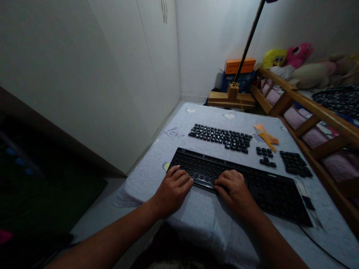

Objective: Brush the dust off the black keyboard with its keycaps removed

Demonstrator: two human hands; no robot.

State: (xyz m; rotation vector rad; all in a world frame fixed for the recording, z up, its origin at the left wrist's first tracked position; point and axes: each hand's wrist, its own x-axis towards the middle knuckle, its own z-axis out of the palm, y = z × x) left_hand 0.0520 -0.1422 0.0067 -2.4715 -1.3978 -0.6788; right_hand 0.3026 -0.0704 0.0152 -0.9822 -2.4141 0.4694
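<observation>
A black keyboard base (269, 196) lies slantwise on the cloth-covered table, its keycaps off and round switch spots bare. My left hand (174, 186) grips its front left corner with curled fingers. At the front edge, right of the base's middle, my right hand (232, 185) has thumb and fingers pinched together. Whatever sits between those fingertips is too small and dark to make out. Beyond the base, loose black keycaps (221, 136) are laid out in keyboard order. Smaller keycap groups, one of them the arrow keys (267, 161), and the number pad keys (295, 163) lie to the right.
An orange-handled brush (266, 139) rests on an orange cloth (272, 139). Beside the base's right end lies a thin tool (308, 201) with a dark band. A cable (322, 244) trails right. Wardrobe doors (126, 74) stand left, a wooden bed rail (316, 106) right.
</observation>
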